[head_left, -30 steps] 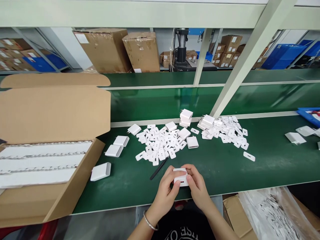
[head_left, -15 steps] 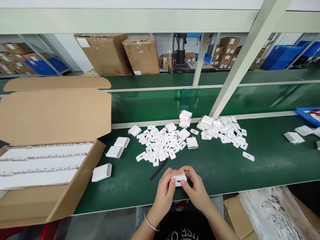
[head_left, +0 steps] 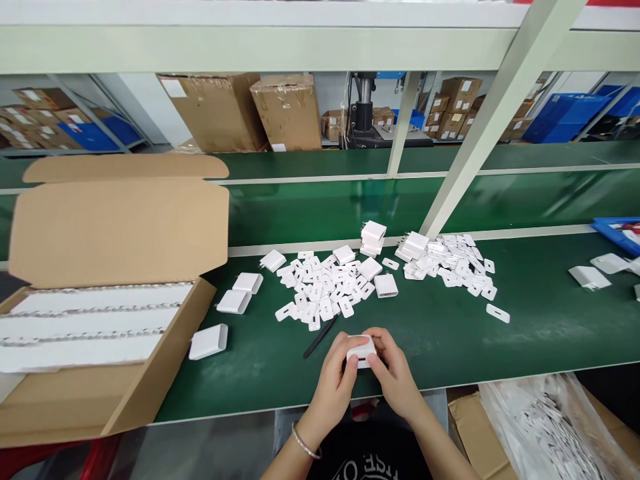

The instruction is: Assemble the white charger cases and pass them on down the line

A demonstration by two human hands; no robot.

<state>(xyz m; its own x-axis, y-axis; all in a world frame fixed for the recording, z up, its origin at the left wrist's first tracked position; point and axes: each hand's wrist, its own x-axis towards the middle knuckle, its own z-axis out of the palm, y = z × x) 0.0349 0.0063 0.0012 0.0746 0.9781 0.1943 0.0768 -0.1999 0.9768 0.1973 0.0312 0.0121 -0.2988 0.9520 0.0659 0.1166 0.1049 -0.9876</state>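
Note:
A white charger with a dark slot in its front face is held between my two hands over the near edge of the green bench. My left hand grips its left side, fingers over the top and thumb at the front. My right hand closes on its right side, with the thumb against the slotted face. Just beyond lie black tweezers and a loose pile of white slotted cover plates. Several more chargers, one of them a white charger, lie around that pile.
An open cardboard box with white rows inside stands at left, chargers beside it. A second heap of cover plates lies by a slanted post. A plastic bag of small parts sits below the bench at right.
The view has shifted slightly. Both hands still grip the charger, with only a small change in the fingers and thumbs around it.

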